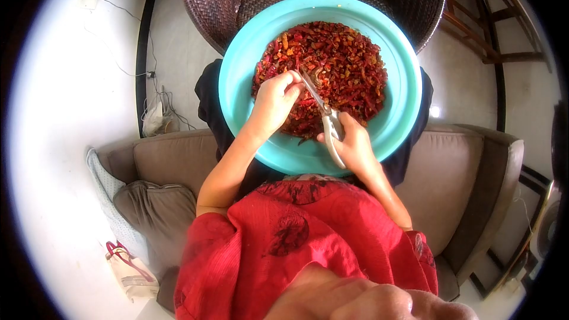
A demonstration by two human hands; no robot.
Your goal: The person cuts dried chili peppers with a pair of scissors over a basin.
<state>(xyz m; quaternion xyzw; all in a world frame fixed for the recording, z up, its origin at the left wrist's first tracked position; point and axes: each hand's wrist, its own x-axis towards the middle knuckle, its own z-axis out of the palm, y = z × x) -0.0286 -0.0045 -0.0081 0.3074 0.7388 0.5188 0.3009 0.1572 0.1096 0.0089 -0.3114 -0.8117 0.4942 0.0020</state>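
A wide turquoise basin [240, 115] rests on my lap, holding a heap of dried red chili pieces [349, 65]. My right hand [354, 145] is closed around the pale handles of a pair of scissors [326, 112], whose metal blades point up and left over the chilies. Just left of the blade tips, my left hand [275, 101] is closed in a pinch above the heap. Whatever lies between its thumb and fingertips is too small or hidden to make out.
Beyond the basin stands a large dark woven basket [207, 0] with a few red bits inside. A brown sofa [444, 172] is beneath me. Wooden furniture [504, 56] stands at upper right; cables [163, 98] and a cloth bag [133, 272] lie left.
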